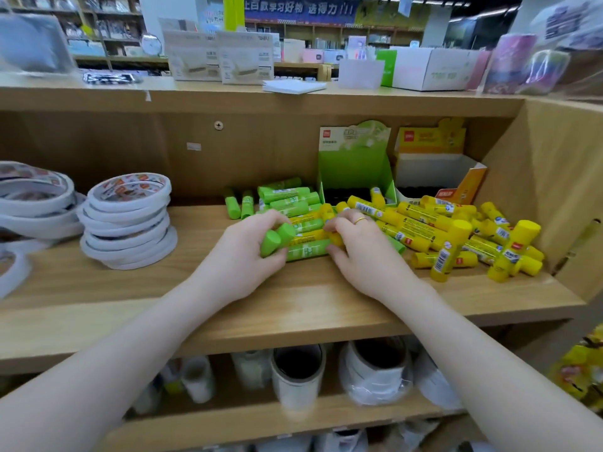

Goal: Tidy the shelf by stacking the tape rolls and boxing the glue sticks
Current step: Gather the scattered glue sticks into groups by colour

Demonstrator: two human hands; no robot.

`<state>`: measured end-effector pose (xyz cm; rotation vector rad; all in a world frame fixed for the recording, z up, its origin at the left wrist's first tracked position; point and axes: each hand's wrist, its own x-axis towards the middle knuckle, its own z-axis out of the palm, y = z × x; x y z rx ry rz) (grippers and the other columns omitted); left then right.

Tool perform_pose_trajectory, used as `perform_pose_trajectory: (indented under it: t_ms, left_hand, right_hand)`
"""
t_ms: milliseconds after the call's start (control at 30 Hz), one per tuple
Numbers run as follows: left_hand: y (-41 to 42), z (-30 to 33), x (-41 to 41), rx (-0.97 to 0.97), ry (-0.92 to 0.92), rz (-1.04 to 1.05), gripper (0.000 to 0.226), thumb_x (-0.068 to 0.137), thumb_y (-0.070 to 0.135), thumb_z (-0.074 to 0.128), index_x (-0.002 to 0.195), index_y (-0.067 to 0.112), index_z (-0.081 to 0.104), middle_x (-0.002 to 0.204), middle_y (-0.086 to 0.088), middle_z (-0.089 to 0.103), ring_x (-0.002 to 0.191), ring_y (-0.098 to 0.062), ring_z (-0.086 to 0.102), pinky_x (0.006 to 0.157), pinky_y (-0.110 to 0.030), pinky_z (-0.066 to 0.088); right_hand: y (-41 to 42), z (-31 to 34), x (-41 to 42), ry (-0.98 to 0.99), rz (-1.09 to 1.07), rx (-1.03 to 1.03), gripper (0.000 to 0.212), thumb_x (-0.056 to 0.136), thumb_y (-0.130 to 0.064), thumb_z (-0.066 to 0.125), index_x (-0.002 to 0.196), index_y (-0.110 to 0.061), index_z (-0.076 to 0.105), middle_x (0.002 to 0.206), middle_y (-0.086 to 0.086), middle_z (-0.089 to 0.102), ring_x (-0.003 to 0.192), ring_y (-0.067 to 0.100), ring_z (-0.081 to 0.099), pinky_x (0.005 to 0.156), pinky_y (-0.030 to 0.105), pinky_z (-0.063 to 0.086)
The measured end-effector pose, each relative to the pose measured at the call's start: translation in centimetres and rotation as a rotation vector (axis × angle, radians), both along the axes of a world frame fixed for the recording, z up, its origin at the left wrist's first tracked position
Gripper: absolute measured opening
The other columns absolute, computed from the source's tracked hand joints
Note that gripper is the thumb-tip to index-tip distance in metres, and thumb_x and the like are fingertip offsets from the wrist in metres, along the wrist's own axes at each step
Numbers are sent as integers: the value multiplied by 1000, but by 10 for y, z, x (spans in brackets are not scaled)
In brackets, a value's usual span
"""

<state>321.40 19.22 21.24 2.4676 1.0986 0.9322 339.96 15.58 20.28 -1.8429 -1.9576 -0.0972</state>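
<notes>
Head view, placed off the green display box (355, 168), L to R: two stacks of tape rolls (127, 220) sit well left of it, loose green glue sticks (287, 199) lie just left and in front, the left hand (243, 256) grips two green sticks by their caps, the right hand (362, 244) curls round a mixed green/yellow bundle, and yellow glue sticks (456, 236) sprawl to its right before the yellow display box (437, 171). Risk, imo: round sticks could roll off the shelf (293, 301) front edge if the bundle slips, or colours get boxed wrong since they're mixed. Count: 2 boxes, approx 10 green visible, 20-odd yellow, can't tell exactly w/ overlap.
</notes>
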Motion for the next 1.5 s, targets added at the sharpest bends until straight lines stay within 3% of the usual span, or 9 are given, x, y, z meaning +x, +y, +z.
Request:
perform_pose_trajectory:
  t_ms: [133, 267, 400, 600, 833, 1000, 1133, 1267, 1500]
  left_hand:
    - [13, 4, 0, -14, 157, 12, 33, 83, 25, 64, 114, 20, 52, 76, 10, 52, 64, -8, 47, 56, -15, 30]
    - [26, 6, 1, 63, 347, 35, 51, 78, 45, 66, 121, 23, 50, 122, 1, 53, 107, -20, 52, 82, -26, 40]
    - [30, -1, 2, 196, 488, 37, 60, 79, 59, 55, 126, 23, 46, 121, 0, 45, 108, -21, 50, 80, -34, 48]
    - [33, -8, 6, 242, 458, -43, 58, 80, 62, 48, 123, 23, 46, 120, 0, 42, 118, -20, 34, 95, -34, 32]
    - [36, -10, 7, 215, 438, -79, 54, 79, 61, 48, 113, 18, 49, 122, 2, 45, 119, -19, 39, 98, -32, 30]
    - [35, -9, 4, 183, 418, -37, 49, 77, 59, 49, 105, 20, 54, 116, 4, 52, 119, -17, 40, 96, -30, 30]
    - [32, -7, -2, 113, 419, -3, 49, 73, 61, 52, 103, 23, 57, 113, 8, 57, 117, -16, 42, 93, -30, 32]
    - [31, -2, -5, -38, 410, 43, 59, 66, 66, 56, 112, 30, 58, 121, 14, 56, 114, -15, 49, 84, -26, 38]
    - [32, 1, -6, -166, 403, 55, 64, 59, 67, 60, 112, 31, 60, 131, 12, 45, 115, -13, 48, 93, -29, 42]
  right_hand:
    - [3, -1, -12, 23, 57, 8, 25, 90, -6, 52, 113, -7, 59, 127, 9, 49, 118, 27, 45, 99, 32, 34]
    - [-3, -1, -15, 129, 23, 73, 29, 88, 4, 47, 113, -5, 58, 122, 12, 53, 112, 29, 50, 93, 30, 35]
    - [-1, -6, -7, 25, -275, -22, 45, 93, -7, 44, 136, -11, 38, 141, 10, 40, 128, 30, 36, 105, 34, 26]
    - [7, 2, -3, 202, -385, -49, 31, 96, -20, 45, 126, -18, 49, 131, 10, 50, 121, 32, 43, 97, 47, 37]
    - [20, 4, -10, 278, -377, -45, 33, 89, -33, 56, 119, -23, 47, 101, -7, 50, 115, 26, 42, 94, 42, 35]
    - [24, -8, -21, 161, -283, -1, 26, 92, -26, 49, 117, -20, 46, 131, 6, 40, 124, 25, 37, 97, 40, 29]
    - [21, -10, -19, 143, -273, 15, 33, 86, -24, 59, 116, -12, 53, 145, 14, 27, 135, 27, 29, 108, 38, 29]
    - [21, -10, -20, 112, -258, -11, 41, 85, -29, 60, 118, -8, 50, 149, 18, 22, 139, 26, 23, 109, 38, 28]
    - [24, -13, -15, 94, -251, -34, 37, 84, -37, 61, 105, -7, 60, 143, 12, 36, 135, 22, 29, 107, 30, 26]
